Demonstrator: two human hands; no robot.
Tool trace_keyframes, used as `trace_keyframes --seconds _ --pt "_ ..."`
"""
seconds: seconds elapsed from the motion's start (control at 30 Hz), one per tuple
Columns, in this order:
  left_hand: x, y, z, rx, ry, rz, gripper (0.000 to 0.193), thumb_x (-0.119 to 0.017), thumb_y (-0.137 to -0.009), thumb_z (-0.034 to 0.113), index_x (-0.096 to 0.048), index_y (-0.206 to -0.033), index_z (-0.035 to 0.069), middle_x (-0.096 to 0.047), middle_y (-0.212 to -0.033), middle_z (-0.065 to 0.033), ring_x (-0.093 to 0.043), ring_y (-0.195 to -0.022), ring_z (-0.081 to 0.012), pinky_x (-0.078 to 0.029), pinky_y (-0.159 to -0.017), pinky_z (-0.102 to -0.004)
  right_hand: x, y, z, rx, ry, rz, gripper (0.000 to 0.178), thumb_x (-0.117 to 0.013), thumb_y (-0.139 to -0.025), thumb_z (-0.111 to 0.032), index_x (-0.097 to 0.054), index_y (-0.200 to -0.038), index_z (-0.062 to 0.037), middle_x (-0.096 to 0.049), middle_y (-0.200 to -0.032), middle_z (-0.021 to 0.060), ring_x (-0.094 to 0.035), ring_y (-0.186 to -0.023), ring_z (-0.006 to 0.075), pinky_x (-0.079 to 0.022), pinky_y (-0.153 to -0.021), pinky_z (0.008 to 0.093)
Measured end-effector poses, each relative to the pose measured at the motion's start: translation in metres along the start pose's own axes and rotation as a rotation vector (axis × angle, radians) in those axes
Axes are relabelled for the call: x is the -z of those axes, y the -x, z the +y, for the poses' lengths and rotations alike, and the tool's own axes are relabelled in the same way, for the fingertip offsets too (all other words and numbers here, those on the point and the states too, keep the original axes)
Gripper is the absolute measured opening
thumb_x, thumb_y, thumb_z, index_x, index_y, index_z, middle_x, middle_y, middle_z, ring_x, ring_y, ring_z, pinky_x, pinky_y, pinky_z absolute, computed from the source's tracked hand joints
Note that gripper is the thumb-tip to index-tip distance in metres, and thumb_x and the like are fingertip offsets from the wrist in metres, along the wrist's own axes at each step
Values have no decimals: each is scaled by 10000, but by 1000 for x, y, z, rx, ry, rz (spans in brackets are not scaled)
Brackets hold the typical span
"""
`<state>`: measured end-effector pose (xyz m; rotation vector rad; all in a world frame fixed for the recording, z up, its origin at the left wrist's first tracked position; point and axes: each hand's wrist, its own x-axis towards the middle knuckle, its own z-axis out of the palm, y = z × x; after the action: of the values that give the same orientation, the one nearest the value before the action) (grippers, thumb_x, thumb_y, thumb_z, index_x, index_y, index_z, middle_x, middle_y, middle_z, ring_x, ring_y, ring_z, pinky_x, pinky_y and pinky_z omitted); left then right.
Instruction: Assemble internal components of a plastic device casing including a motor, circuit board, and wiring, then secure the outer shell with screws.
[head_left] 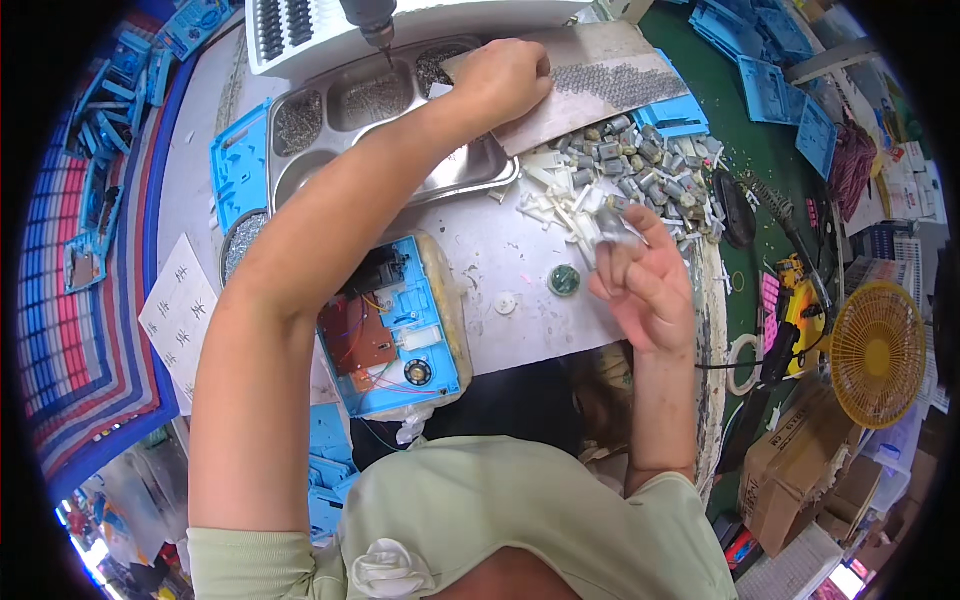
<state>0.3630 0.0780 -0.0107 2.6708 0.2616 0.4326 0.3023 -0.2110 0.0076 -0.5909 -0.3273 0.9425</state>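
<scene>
My left hand [505, 78] reaches across the metal tray to a flat board [600, 50] covered in rows of small grey metal parts. Its fingers are curled closed at the board's left side, and what they pinch is hidden. My right hand [645, 290] is raised beside the heap of small motors [635, 160], fingers bent around a silvery piece [617, 228] that looks like a small motor, smeared by motion. In front of me lies an open blue plastic housing [385, 385] with wires, a brown board, a white gearbox and a round speaker [418, 372], on a padded block.
A compartmented steel tray [330, 160] holds small screws, under a hanging electric screwdriver [372, 20]. White plastic pieces [560, 195] lie by the motors. A green round item [564, 280] and a white disc [505, 303] sit on the table. A yellow fan [878, 350] stands right.
</scene>
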Motion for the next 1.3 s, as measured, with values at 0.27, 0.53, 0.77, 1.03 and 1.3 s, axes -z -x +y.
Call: trace_keyframes --seconds 0.27,0.53,0.77,1.03,1.3 --pt "-20 -7 -1 14 -20 70 215 -682 -877 290 -796 -998 153 -769 -955 -91 -729 -924 -310 -544 -867 -472 40 13 -12 188 821 381 167 -724 -898 -21 -680 -1056 10 -681 -908 44 -615 -822 94 -492 -756 245" --pt "0 15 7 -220 120 318 162 -695 -854 153 -754 -934 26 -735 -890 -180 -714 -820 -365 -561 -777 -443 13 50 -32 172 1618 512 162 -743 -863 -90 -718 -1009 -23 -656 -760 29 -535 -627 83 -441 -584 253" --pt "30 36 26 -202 400 233 136 -724 -894 97 -732 -962 -21 -751 -846 -154 -731 -738 -210 -565 -687 -325 30 95 8 47 1637 427 221 -802 -812 -96 -713 -1001 -22 -638 -794 66 -585 -593 137 -489 -583 278" --pt "87 130 48 -136 555 35 167 -722 -917 107 -729 -1035 -10 -740 -862 -60 -705 -837 -100 -545 -770 -247 36 20 -14 226 1856 408 233 -744 -836 -166 -707 -1013 -19 -677 -879 125 -651 -705 267 -533 -676 374" --pt "116 247 63 184 901 -134 90 -667 -903 -45 -664 -992 -29 -710 -1044 -122 -690 -914 -161 -575 -776 -274 -16 12 0 136 1704 191 241 -776 -827 -147 -691 -1020 -30 -677 -885 134 -641 -668 264 -520 -620 365"
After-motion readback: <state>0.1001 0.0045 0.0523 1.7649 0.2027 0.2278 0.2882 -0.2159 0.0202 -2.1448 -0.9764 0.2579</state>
